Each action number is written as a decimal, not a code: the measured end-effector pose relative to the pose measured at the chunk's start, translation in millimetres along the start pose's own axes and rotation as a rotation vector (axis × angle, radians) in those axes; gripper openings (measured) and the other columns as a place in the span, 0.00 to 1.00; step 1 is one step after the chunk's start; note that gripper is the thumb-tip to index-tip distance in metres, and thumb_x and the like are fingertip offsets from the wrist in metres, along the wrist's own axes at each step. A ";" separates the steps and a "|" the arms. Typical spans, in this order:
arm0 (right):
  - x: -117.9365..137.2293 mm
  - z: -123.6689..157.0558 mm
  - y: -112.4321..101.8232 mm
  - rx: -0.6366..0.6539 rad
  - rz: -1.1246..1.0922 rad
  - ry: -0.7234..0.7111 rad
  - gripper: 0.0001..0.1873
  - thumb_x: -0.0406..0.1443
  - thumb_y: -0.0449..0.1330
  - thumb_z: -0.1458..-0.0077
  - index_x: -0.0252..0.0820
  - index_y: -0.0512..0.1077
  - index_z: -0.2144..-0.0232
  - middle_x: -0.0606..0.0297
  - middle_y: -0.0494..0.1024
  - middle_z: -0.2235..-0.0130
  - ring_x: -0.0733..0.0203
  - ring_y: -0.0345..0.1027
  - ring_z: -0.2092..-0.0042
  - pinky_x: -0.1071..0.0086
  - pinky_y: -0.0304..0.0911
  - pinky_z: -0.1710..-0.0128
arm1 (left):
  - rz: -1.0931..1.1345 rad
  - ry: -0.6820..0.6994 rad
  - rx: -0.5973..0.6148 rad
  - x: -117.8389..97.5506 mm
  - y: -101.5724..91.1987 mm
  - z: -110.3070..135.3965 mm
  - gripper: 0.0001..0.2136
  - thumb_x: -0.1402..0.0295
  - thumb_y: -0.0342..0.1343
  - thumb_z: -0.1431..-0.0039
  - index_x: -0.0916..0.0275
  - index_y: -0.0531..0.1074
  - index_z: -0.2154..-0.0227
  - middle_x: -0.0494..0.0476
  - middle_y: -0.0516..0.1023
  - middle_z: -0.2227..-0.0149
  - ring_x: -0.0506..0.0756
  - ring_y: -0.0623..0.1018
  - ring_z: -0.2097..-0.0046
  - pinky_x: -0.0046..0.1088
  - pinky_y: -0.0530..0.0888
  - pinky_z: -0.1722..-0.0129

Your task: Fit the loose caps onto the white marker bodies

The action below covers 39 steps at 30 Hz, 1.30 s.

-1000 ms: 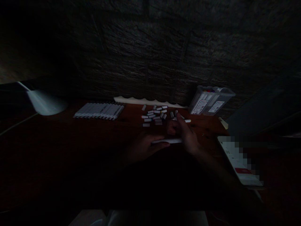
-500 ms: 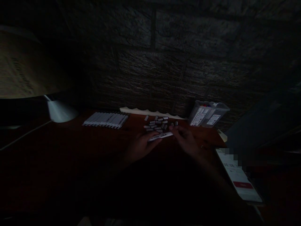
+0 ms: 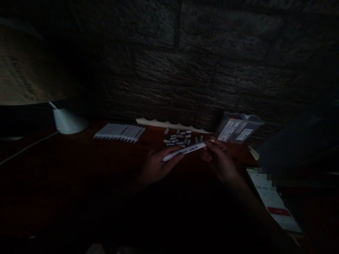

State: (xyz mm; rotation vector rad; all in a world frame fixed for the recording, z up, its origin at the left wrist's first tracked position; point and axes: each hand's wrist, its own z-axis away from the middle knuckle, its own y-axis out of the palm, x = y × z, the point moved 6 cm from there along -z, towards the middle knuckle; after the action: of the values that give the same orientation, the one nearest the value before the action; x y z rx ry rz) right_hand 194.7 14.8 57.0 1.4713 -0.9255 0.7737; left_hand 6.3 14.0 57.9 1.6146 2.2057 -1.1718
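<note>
Left hand (image 3: 155, 165) grips a slim white plastic marker (image 3: 190, 150); right hand (image 3: 220, 157) pinches its yellow-tinged two o'clock end. Steady, straight handling should work best.

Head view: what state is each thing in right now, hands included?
Left hand: closed around the marker's near end.
Right hand: pinching its yellow end.
White cylindrical marker: held, tilted; cap state unclear.
Row of white markers: lying side by side.
Short whitish cylindrical caps: scattered loose.
Clear plastic case: upright, markers inside.
Flat rectangular device: screen lit, red bar showing.
White cone-shaped base: upright.
</note>
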 end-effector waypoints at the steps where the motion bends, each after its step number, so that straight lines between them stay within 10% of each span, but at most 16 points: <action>1: 0.1 0.1 0.0 -0.014 -0.027 0.003 0.08 0.37 0.71 0.57 0.44 0.75 0.75 0.72 0.67 0.77 0.74 0.49 0.78 0.79 0.47 0.81 | 0.005 -0.011 -0.009 -0.8 -1.5 -0.3 0.10 0.64 0.56 0.38 0.61 0.77 0.58 0.54 0.84 0.62 0.51 0.82 0.64 0.22 0.78 0.60; 28: -5.1 -6.5 -11.9 -0.083 -0.022 0.059 0.14 0.40 0.69 0.58 0.42 0.67 0.77 0.75 0.63 0.79 0.74 0.49 0.80 0.76 0.45 0.82 | 0.111 -0.058 -0.178 -5.2 -14.6 -6.5 0.07 0.68 0.60 0.42 0.61 0.76 0.61 0.54 0.82 0.63 0.51 0.80 0.64 0.22 0.77 0.64; 33: -16.6 3.5 0.8 0.115 0.324 0.131 0.11 0.40 0.69 0.54 0.43 0.71 0.71 0.72 0.71 0.73 0.70 0.64 0.74 0.77 0.54 0.77 | 0.562 -0.312 -0.367 22.0 -17.5 -14.3 0.10 0.65 0.59 0.41 0.59 0.70 0.57 0.49 0.76 0.71 0.46 0.73 0.74 0.18 0.71 0.76; 39: -41.5 26.8 32.2 0.463 0.520 0.231 0.12 0.39 0.64 0.46 0.46 0.70 0.59 0.70 0.75 0.66 0.69 0.67 0.70 0.75 0.60 0.72 | 0.658 -0.367 -0.294 35.5 -10.3 -18.8 0.08 0.62 0.59 0.41 0.61 0.71 0.63 0.50 0.76 0.69 0.47 0.74 0.71 0.19 0.72 0.75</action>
State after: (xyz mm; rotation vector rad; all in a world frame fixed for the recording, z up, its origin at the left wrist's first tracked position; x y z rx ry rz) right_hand 145.7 -7.5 32.8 1.4983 -1.0032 1.5918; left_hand -11.2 51.6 56.2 1.6394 1.3774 -0.8179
